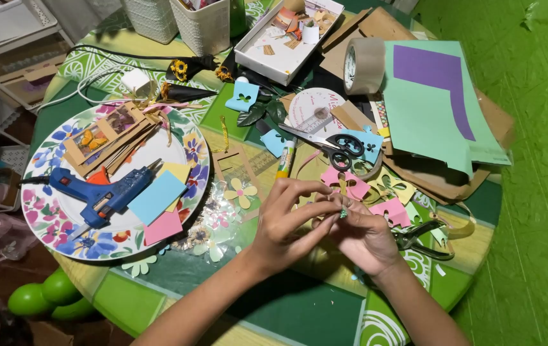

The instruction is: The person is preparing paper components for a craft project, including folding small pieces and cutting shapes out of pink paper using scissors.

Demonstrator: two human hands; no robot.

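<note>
- Green and tiny, a craft piece (343,213) sits pinched between the fingers (322,206) of both hands, just above the counter's near middle; its exact shape is too small to tell.
- The left hand (285,224) curls over from the left, thumb and forefinger closed on the piece; the right hand (365,236) meets it from the right, fingertips pressed to the same spot.
- Just beyond the fingers lie pink paper cut-outs (346,184) and a yellow paper flower (241,192); dark-handled pliers (421,238) rest beside the right hand.
- Farther out, black-handled scissors (328,145) lie near the middle, and a blue glue gun (98,192) rests on a floral plate (43,214) at the left with blue, pink and yellow paper squares (157,204).
- The round counter (159,291) wears a green patterned cover; a roll of brown tape (363,64), mint-green card with a purple strip (437,96) and a white box of scraps (287,35) crowd the far side.
- A bright green floor (536,192) spreads to the right.
</note>
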